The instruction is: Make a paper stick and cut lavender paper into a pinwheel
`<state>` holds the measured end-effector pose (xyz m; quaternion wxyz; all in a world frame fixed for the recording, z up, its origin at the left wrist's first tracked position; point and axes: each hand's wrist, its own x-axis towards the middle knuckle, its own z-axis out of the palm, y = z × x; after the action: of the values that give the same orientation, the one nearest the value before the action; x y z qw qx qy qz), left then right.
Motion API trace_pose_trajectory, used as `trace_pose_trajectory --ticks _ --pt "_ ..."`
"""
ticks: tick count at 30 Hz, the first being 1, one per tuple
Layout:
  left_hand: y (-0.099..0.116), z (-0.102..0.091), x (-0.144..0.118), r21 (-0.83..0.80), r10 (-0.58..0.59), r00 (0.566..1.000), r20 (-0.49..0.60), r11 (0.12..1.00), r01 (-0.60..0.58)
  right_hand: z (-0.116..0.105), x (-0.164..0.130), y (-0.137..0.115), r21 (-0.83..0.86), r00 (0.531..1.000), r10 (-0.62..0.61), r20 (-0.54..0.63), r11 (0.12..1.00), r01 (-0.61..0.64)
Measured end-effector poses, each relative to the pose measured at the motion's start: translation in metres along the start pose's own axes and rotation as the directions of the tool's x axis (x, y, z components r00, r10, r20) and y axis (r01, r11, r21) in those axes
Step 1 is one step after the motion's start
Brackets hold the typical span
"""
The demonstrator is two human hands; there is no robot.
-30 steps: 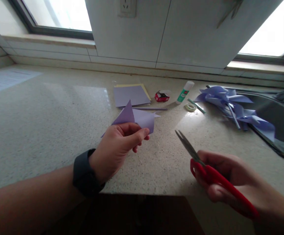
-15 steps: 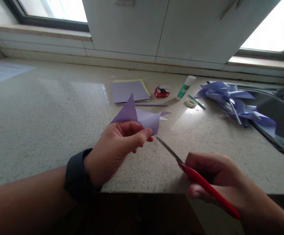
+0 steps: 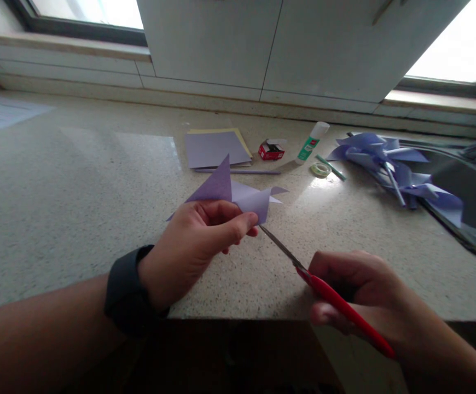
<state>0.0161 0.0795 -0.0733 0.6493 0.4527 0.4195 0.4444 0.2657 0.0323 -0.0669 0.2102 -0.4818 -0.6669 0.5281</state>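
Observation:
Between the thumb and fingers of my left hand (image 3: 209, 235) is a cut sheet of purple paper (image 3: 215, 183), its pointed flaps standing up and one corner curled over. My right hand (image 3: 357, 284) is closed round red-handled scissors (image 3: 332, 298). Their blades look nearly together and point up and left. The tips meet the lower edge of the paper in view, right beside my left thumb; whether they are in the paper or just against it I cannot tell. My left fingers are partly hidden behind the paper.
Behind the paper lie a stack of coloured sheets (image 3: 213, 148), a purple stick (image 3: 258, 172), a small red box (image 3: 271, 150), a glue stick (image 3: 312, 143), a tape roll (image 3: 320, 169) and a green strip (image 3: 333, 168). Purple paper pinwheels (image 3: 385, 158) rest by the sink (image 3: 468, 191).
The scissors have moved slightly up and left, bringing their tips to the paper's lower edge. My left hand keeps its hold on the paper. The view has tilted a little downward.

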Motion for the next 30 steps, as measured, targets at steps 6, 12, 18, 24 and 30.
trace_pose_trajectory --ticks 6,12,18,24,30 --pt "0.0 -0.0008 -0.0013 0.011 -0.002 1.0 0.004 1.0 0.002 -0.0005 -0.0003 0.0001 -0.019 1.0 0.005 -0.008 1.0 -0.005" --pt "-0.0011 -0.0015 -0.001 0.001 0.0 1.0 0.002 1.0 0.0 0.0001 0.0007 0.0025 -0.031 0.999 -0.031 -0.029 0.999 0.03" --pt "-0.0006 -0.0005 -0.0013 0.005 -0.003 1.0 -0.002 1.0 0.003 0.0019 0.0015 -0.001 -0.052 0.999 -0.026 -0.035 0.998 0.024" --pt "-0.0006 0.0003 -0.0015 0.012 0.013 1.0 -0.001 1.0 -0.013 0.0018 0.0007 -0.0026 -0.05 0.999 -0.015 -0.036 0.999 0.013" --pt "-0.0003 0.0007 -0.0016 -0.009 0.015 1.0 -0.011 1.0 -0.015 0.0017 -0.0007 -0.0016 -0.032 0.999 -0.024 -0.027 0.999 0.023"
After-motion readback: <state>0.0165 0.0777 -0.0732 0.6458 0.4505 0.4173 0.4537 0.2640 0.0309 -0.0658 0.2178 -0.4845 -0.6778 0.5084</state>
